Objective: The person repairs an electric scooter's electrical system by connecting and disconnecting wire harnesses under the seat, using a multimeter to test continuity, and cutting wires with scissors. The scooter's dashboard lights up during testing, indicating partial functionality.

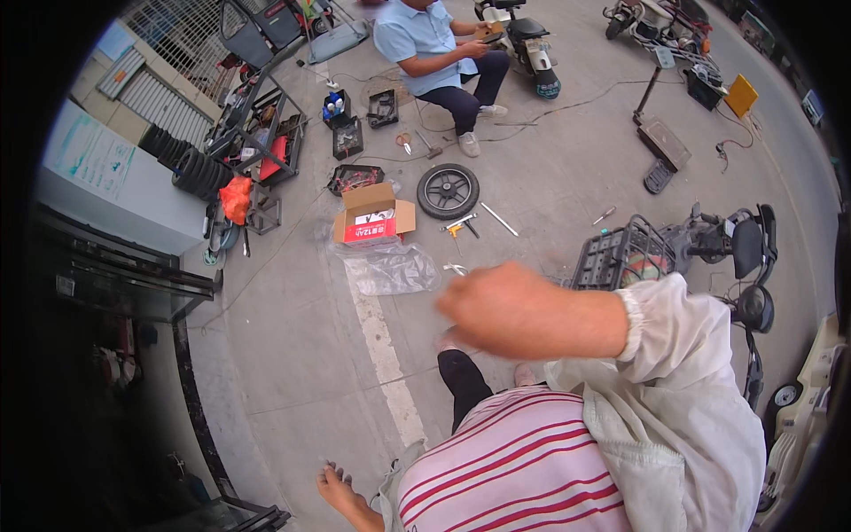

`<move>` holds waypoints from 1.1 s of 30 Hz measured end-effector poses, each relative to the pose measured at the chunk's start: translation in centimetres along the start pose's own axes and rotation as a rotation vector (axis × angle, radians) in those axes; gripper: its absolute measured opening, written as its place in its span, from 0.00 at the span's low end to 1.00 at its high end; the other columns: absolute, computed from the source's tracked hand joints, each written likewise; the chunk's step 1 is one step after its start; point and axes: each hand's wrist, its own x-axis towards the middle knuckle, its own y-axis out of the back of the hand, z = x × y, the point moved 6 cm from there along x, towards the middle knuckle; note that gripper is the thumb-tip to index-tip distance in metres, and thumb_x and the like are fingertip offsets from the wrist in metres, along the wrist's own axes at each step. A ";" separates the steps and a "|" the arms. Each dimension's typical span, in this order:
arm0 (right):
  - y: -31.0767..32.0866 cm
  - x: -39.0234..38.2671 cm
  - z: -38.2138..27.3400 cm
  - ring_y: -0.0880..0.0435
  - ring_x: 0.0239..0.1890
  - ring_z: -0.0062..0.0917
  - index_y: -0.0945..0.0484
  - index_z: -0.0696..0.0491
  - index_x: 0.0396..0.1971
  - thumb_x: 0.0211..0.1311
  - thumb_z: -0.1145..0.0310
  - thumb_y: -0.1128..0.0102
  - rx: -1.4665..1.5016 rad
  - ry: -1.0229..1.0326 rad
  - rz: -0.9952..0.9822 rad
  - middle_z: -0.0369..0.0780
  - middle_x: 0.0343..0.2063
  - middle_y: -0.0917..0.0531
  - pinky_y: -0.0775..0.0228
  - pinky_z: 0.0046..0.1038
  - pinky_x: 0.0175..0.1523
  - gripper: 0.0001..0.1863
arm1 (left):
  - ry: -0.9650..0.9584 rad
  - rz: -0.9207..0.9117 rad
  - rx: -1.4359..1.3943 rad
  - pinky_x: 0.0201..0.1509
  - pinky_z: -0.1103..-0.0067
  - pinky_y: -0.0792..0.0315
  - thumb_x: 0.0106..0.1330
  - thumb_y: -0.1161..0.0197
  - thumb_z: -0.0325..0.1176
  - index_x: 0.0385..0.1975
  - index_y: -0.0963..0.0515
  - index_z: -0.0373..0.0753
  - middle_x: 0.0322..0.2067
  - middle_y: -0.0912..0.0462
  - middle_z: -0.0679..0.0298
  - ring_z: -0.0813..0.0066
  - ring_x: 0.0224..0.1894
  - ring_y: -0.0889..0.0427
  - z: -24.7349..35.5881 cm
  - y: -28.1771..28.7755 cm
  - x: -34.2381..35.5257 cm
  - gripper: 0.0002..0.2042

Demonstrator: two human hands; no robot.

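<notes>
My right hand (487,306) is raised across the middle of the view, blurred by motion, its fingers curled under and hard to make out. My left hand (339,488) hangs low at the left, fingers apart and empty. Beyond the right hand lie a crumpled clear plastic bag (381,275), an open cardboard box (372,229), a detached black wheel (448,192), a silver bar (499,219) and some hand tools (458,229).
A person (425,62) in a blue shirt sits by a white scooter (536,58). A tool cart (266,133) and stacked tires (191,168) stand left, near a glass doorway (124,275). A scooter with a black basket (620,253) is at right. Cables cross the pavement.
</notes>
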 end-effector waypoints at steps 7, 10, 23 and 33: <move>5.3 22.2 -13.3 0.16 0.35 0.37 0.23 0.58 0.32 0.47 0.68 0.36 -0.134 0.797 -0.029 0.44 0.29 0.19 0.23 0.37 0.36 0.13 | -0.190 -0.159 -0.030 0.40 0.76 0.29 0.71 0.46 0.38 0.47 0.24 0.36 0.44 0.19 0.62 0.74 0.41 0.23 15.2 -12.7 15.8 0.14; 6.9 28.0 -9.4 0.16 0.35 0.38 0.23 0.58 0.32 0.49 0.67 0.37 -0.115 0.792 0.056 0.45 0.29 0.18 0.24 0.38 0.37 0.13 | -0.161 -0.279 -0.023 0.40 0.78 0.30 0.71 0.45 0.36 0.47 0.24 0.36 0.43 0.20 0.65 0.76 0.40 0.23 20.1 -18.1 21.8 0.12; 12.3 47.4 16.3 0.18 0.37 0.44 0.23 0.59 0.33 0.59 0.60 0.41 -0.003 0.485 0.174 0.49 0.31 0.18 0.26 0.42 0.41 0.15 | -0.210 -0.241 0.041 0.47 0.72 0.30 0.71 0.45 0.42 0.53 0.27 0.37 0.51 0.23 0.61 0.70 0.48 0.26 32.8 -35.1 34.7 0.18; -8.3 41.7 54.6 0.19 0.33 0.45 0.21 0.61 0.35 0.63 0.57 0.42 0.487 -0.817 0.006 0.51 0.29 0.18 0.28 0.41 0.39 0.18 | -0.056 -0.221 0.080 0.44 0.75 0.30 0.70 0.44 0.39 0.50 0.25 0.37 0.47 0.21 0.62 0.72 0.45 0.24 39.0 -44.7 41.0 0.15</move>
